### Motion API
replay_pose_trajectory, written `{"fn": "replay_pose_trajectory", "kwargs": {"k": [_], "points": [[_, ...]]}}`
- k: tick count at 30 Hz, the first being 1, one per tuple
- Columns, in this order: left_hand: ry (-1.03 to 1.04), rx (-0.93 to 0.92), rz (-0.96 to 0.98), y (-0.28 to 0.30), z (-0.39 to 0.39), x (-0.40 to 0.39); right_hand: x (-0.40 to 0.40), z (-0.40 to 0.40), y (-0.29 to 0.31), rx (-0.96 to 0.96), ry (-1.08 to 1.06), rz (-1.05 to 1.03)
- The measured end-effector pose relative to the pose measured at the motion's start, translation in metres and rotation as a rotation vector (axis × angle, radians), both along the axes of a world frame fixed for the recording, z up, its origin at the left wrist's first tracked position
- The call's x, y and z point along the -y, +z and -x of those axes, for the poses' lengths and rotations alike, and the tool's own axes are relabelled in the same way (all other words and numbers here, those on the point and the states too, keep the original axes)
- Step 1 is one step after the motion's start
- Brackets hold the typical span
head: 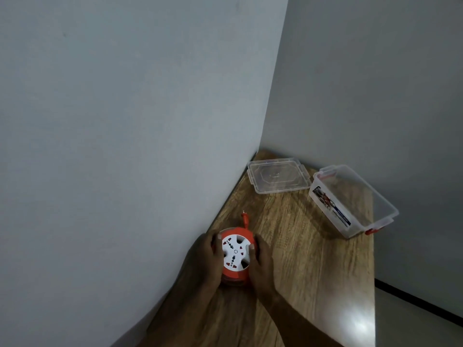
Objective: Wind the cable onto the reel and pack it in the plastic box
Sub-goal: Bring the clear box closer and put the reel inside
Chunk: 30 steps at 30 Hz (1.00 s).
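Note:
An orange cable reel (235, 256) with a white socket face stands on the wooden table (300, 259) close to the left wall. My left hand (203, 259) grips its left side and my right hand (260, 261) grips its right side, with a fingertip on the white face. The orange plug (245, 218) with a short stub of cable sticks out past the reel's far edge. A clear plastic box (350, 199) with red latches and a label sits open at the far right. Its clear lid (278, 178) lies flat to the left of it.
Grey walls meet in a corner behind the table. The left wall runs right beside the reel. The table's right edge drops off to a floor with a dark skirting line (421, 304). Bare wood lies between the reel and the box.

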<state>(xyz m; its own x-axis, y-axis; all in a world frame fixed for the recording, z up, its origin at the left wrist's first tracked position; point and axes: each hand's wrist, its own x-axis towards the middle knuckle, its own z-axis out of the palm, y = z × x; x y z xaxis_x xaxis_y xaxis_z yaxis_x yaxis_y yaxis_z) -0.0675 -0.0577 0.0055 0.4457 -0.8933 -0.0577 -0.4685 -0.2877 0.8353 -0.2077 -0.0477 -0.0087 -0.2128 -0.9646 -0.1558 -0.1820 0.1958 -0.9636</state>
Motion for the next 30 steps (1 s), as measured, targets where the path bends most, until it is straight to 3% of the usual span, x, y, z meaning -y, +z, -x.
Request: {"fn": "replay_pose_trajectory", "kwargs": {"k": [6,14,30], "points": [[-0.007,-0.068,0.017,-0.004,0.002,-0.002,0.001,-0.002,-0.015,-0.131,0.017,0.023],[-0.015,-0.024,0.037,-0.02,0.002,0.003,0.0,-0.005,-0.013,-0.238,0.037,0.083],[-0.062,-0.043,0.017,-0.013,-0.002,0.013,0.001,0.003,-0.003,-0.197,0.036,0.029]]}}
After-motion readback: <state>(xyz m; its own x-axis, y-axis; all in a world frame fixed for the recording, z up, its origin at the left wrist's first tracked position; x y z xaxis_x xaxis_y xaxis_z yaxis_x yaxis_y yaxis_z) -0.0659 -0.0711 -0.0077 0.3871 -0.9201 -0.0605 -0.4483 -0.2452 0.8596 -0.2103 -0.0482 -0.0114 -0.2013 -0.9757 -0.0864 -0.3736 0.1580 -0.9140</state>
